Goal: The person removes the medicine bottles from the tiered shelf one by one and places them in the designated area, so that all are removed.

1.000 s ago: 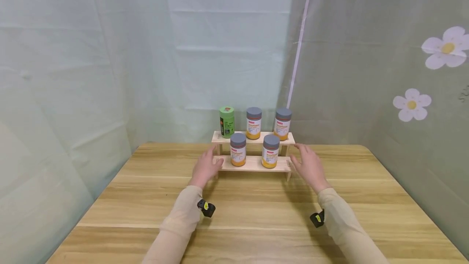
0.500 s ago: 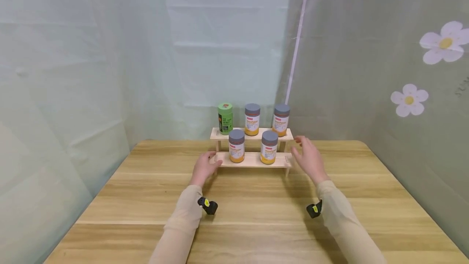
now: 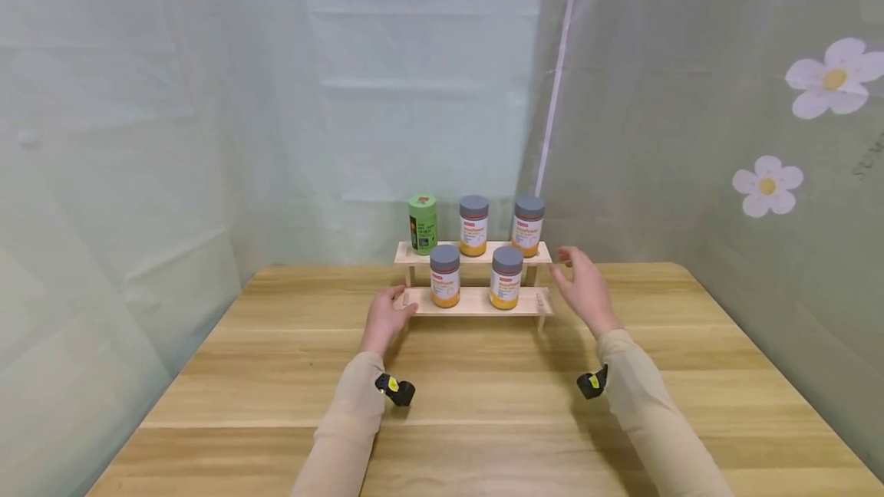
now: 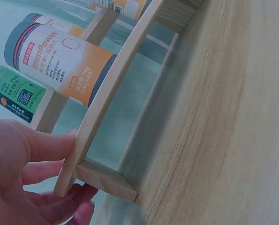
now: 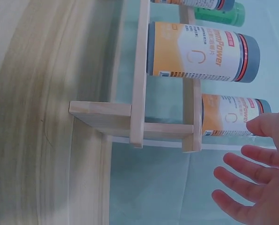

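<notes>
A two-tier wooden display stand (image 3: 476,300) sits near the table's back edge. My left hand (image 3: 384,319) grips its lower tier at the left end, thumb on top and fingers underneath in the left wrist view. My right hand (image 3: 585,291) is spread beside the right end, touching nothing, its fingers (image 5: 240,174) extended. On the upper tier stand a green bottle (image 3: 423,225) and two grey-capped supplement bottles (image 3: 473,227), one of them at the right (image 3: 528,227). Two more such bottles, a left bottle (image 3: 445,277) and a right bottle (image 3: 506,279), stand upright on the lower tier.
The wood-grain table (image 3: 476,405) stretches in front of the stand. Pale curtains (image 3: 428,98) hang close behind it and on both sides, the right one printed with white flowers (image 3: 768,186). Both wrists carry a small black camera (image 3: 396,389).
My left hand has come down from beside the upper tier onto the lower tier's left end. The right hand has drawn slightly away from the stand. The bottles keep their places.
</notes>
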`<state>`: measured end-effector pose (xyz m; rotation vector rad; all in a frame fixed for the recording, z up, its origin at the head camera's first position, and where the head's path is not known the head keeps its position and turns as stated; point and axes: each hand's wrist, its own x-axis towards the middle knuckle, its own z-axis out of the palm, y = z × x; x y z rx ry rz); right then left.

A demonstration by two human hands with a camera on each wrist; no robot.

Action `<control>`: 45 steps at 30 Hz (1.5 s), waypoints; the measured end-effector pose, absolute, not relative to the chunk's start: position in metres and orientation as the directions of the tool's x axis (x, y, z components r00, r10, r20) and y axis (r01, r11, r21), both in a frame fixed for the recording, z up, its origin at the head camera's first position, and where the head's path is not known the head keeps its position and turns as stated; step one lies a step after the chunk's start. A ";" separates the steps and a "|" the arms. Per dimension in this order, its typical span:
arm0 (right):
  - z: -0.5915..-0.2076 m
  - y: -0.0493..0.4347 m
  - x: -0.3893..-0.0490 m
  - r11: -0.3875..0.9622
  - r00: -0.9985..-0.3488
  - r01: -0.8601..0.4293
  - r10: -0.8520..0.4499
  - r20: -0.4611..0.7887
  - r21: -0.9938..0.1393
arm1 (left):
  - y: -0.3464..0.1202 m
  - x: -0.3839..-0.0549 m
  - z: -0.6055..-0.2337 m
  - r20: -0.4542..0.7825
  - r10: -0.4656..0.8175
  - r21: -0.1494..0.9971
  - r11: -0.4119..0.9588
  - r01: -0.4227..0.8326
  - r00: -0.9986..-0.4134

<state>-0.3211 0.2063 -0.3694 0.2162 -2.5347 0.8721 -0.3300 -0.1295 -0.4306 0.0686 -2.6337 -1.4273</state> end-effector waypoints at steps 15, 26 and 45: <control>-0.363 0.202 -0.323 0.727 -0.921 -0.299 -0.049 0.387 -0.619 | -0.127 -0.330 -0.435 0.044 -0.096 0.868 0.497 -0.009 -0.994; -0.367 0.191 -0.328 0.692 -0.929 -0.313 -0.080 0.361 -0.651 | -0.133 -0.323 -0.435 -0.002 -0.105 0.879 0.475 -0.052 -0.994; -0.337 0.193 -0.363 0.560 -0.954 -0.247 0.005 0.300 -0.791 | -0.133 -0.330 -0.430 -0.004 -0.092 0.894 0.446 -0.044 -0.996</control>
